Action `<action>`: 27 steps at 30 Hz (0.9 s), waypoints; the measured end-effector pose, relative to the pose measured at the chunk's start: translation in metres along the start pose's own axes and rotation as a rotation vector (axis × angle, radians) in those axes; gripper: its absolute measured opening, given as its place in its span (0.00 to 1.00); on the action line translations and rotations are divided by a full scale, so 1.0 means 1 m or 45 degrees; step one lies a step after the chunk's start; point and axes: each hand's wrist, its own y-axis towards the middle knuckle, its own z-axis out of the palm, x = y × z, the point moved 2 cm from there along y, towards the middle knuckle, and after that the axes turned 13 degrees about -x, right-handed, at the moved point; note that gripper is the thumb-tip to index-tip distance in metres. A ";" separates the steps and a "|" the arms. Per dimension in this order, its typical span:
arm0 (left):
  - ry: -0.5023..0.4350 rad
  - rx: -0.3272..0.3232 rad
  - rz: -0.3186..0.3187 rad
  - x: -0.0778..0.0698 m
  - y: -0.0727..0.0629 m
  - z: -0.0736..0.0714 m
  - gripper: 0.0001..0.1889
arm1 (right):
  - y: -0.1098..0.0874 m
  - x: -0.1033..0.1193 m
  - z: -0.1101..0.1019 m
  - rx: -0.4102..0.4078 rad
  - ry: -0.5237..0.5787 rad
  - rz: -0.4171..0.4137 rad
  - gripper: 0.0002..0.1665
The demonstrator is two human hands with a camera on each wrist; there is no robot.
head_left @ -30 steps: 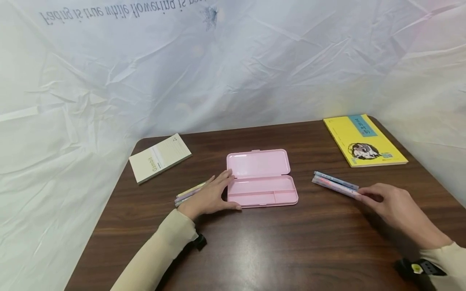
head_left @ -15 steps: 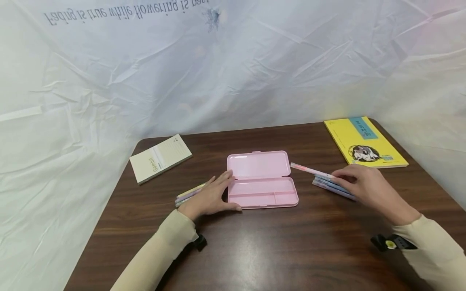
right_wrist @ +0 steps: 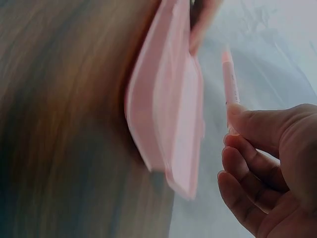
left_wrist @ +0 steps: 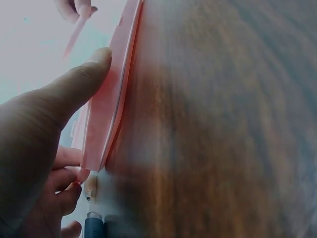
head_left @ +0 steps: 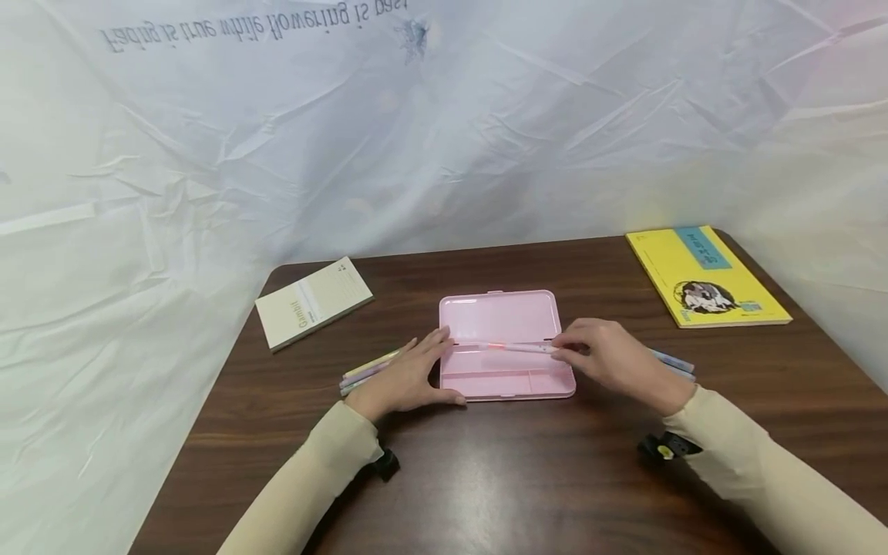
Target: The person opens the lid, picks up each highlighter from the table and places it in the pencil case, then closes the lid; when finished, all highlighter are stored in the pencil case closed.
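Observation:
A pink pencil case [head_left: 498, 384] lies with its lid [head_left: 499, 316] folded back, its tray divided into compartments. My left hand [head_left: 409, 378] holds the case by its left end, the thumb along the front wall and the other fingers at the side and near the hinge. Thumb and index finger of my right hand [head_left: 610, 358] pinch a slim white-and-pink pen [head_left: 516, 348] by one end. That pen hovers level over the back of the tray, near the hinge; the right wrist view shows the pen [right_wrist: 231, 82] apart from the case.
Several pens [head_left: 364, 373] lie left of the case, partly behind my left hand. Bluish pens [head_left: 674, 362] lie beyond my right wrist. A cream notepad [head_left: 312, 302] is at back left, a yellow book [head_left: 708, 277] at back right. A white sheet [head_left: 486, 154] hangs behind the table.
My right hand has lifted one pen from the group on the right and carried it left to above the case. The left hand has stayed at the case's left end.

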 end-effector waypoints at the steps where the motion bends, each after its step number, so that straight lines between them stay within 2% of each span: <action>1: -0.001 -0.004 0.004 0.000 0.000 0.000 0.57 | 0.001 0.002 0.004 0.013 0.012 -0.011 0.09; 10: -0.018 0.002 0.013 -0.002 -0.001 0.001 0.55 | 0.010 0.013 0.037 0.121 0.069 -0.018 0.11; 15: -0.028 0.000 0.003 -0.002 -0.003 0.001 0.55 | 0.013 0.013 0.050 0.138 0.077 -0.070 0.09; 20: -0.029 -0.001 -0.005 -0.003 -0.004 0.000 0.55 | 0.017 0.015 0.058 0.125 0.063 -0.147 0.06; 27: -0.015 -0.011 -0.009 -0.003 -0.004 -0.002 0.55 | 0.022 0.016 0.063 0.153 0.040 -0.118 0.09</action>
